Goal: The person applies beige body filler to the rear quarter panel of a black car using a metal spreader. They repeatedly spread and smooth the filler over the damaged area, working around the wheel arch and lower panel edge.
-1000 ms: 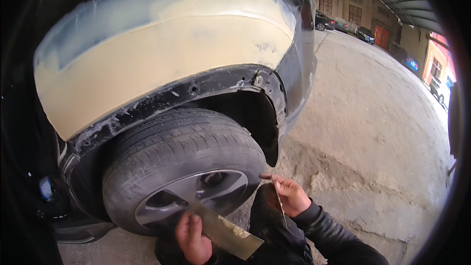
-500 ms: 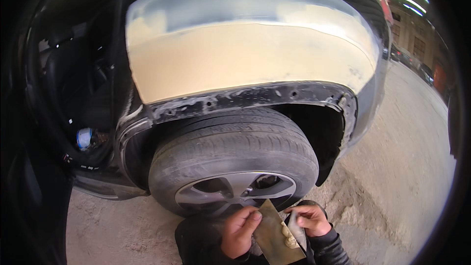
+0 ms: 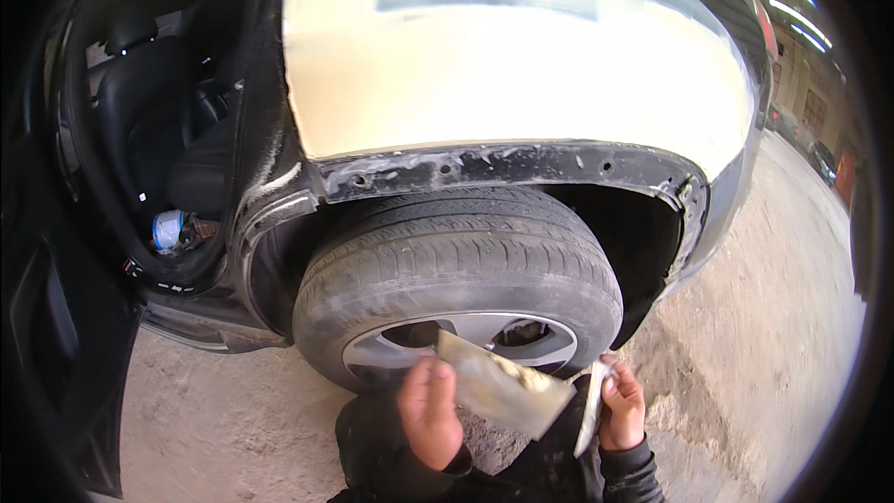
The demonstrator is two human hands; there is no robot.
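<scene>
My left hand [image 3: 431, 414] is closed on the left end of a flat, thin mixing board [image 3: 489, 393], dull greenish-tan. Along the board's far edge lies a lump of cream-coloured putty [image 3: 524, 375]. A pale, thin putty spreader [image 3: 589, 414] is pinched in my right hand [image 3: 624, 405], its blade pointing down beside the board's right end, a small gap between them. Both hands are low, just in front of the wheel [image 3: 466, 335]. Above it, the car's rear side panel [image 3: 503, 84] is coated with smooth cream filler, greyish-blue toward the top.
The bare black wheel-arch edge [image 3: 521, 163] has holes and scuffs. At left a car door [image 3: 56, 354] stands ajar, showing a dark seat [image 3: 144, 98] and a blue-and-white can [image 3: 169, 230]. Dusty ground [image 3: 223, 419] lies around; parked cars [image 3: 822, 163] are far right.
The board has turned from steep to nearly crosswise, its putty edge now facing away from me. My right hand and the spreader have moved right, off the board. The view has shifted slightly.
</scene>
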